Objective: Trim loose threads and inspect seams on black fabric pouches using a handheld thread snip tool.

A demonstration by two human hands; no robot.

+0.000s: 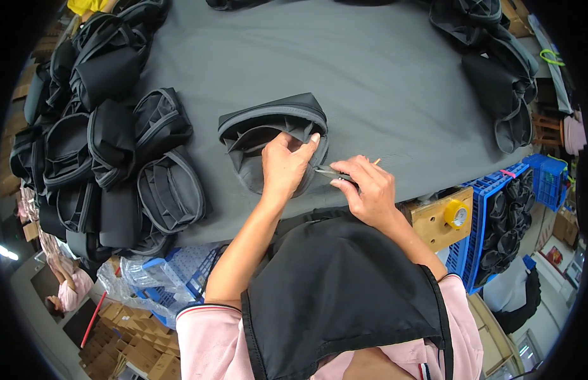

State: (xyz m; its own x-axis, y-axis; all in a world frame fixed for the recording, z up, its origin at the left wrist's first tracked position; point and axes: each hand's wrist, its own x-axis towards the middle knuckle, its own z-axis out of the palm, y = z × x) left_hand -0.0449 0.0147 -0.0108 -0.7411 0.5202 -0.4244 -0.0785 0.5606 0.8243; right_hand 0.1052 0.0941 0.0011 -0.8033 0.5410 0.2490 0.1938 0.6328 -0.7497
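Black pouch [273,106]: left hand [285,166] pinches its rim, right hand [372,191] curls around snips [329,172]; yellow tape roll [456,215] bears marks too small to read.

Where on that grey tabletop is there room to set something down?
The widest bare patch of tabletop lies between the open pouch and the right pouch pile. A narrower strip runs between that pouch and the left pile. It's crowded at both piles and around the pouch, with left fingers in it and right fingers holding a small metal tool beside it.
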